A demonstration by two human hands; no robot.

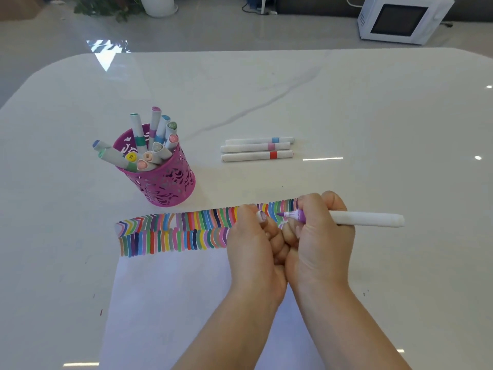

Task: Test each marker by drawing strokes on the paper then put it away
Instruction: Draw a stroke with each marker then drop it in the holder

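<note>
Filling most of the frame, a glossy white table [373, 116] carries a sheet of paper [165, 289] at lower centre, its top edge covered by two rows of coloured strokes [173, 231]. A white microwave [400, 20] sits on the floor at the upper right. A pink cut-out cup [170, 182] stands left of centre, just above the paper, crammed with capped markers. The right hand [322, 241] lies over the right end of the strokes, fingers curled round a white marker [365, 218] whose bare purple tip points left, with the barrel sticking out to the right. The left hand [253, 249] presses against it, fingers curled, pinching what looks like the small white cap [261, 216]. Three capped markers [257, 148] lie side by side at centre, right of the cup.
</note>
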